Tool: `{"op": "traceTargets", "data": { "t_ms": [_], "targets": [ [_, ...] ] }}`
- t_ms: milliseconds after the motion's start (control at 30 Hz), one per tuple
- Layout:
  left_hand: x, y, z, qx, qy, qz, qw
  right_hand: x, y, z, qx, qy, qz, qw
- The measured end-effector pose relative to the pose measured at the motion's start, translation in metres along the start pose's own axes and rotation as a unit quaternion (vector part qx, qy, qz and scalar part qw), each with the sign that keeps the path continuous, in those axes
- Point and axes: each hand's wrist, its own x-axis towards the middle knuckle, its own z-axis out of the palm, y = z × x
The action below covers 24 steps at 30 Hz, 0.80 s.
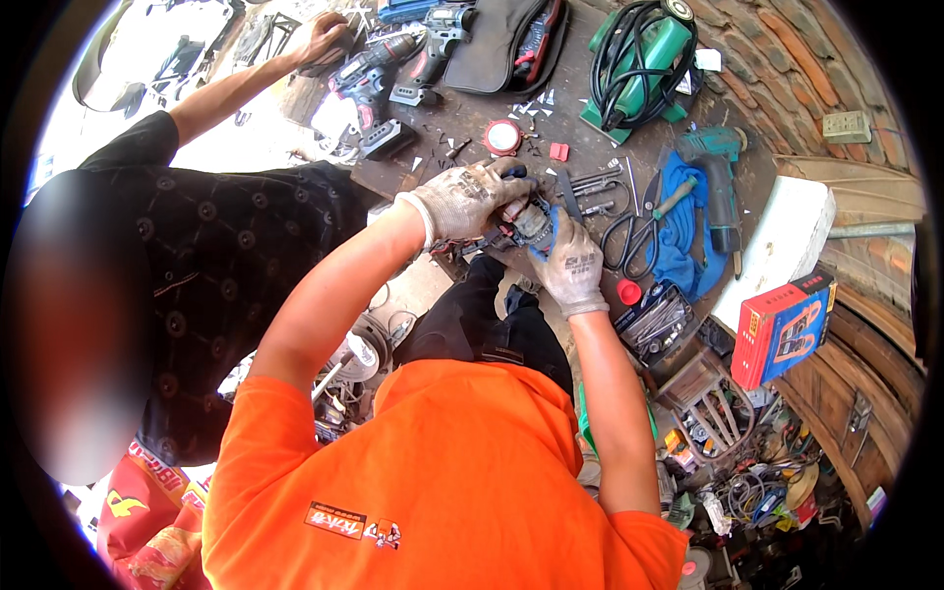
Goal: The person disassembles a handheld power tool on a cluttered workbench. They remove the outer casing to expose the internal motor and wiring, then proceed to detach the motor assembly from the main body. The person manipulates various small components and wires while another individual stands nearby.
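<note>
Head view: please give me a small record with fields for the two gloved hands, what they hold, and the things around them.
left hand: gloved, clasped on top of the small power tool
right hand: gloved, gripping the same tool from below
tool state: partly hidden by both hands, kind unclear
surface: workbench, cluttered
near the hands: wrenches, scissors, blue cloth, red round tin
farther back: cordless drills, green machine with coiled cable
other person: bare hand resting on the bench, far left
</note>
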Motion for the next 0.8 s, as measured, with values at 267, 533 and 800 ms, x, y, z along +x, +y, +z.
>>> {"op": "traceTargets", "data": {
  "t_ms": [267,533,800],
  "targets": [
    [0.006,0.003,-0.008,0.038,-0.013,0.049,0.998,0.003,-0.007,-0.008,0.007,-0.025,0.027,0.999],
    [0.007,-0.007,-0.003,0.022,-0.034,0.054,0.998,0.014,-0.006,-0.022,0.033,-0.086,0.052,0.994],
    [0.008,-0.01,-0.001,0.02,-0.048,0.059,0.997,0.016,-0.002,-0.025,0.045,-0.091,0.045,0.994]
  ]
}}
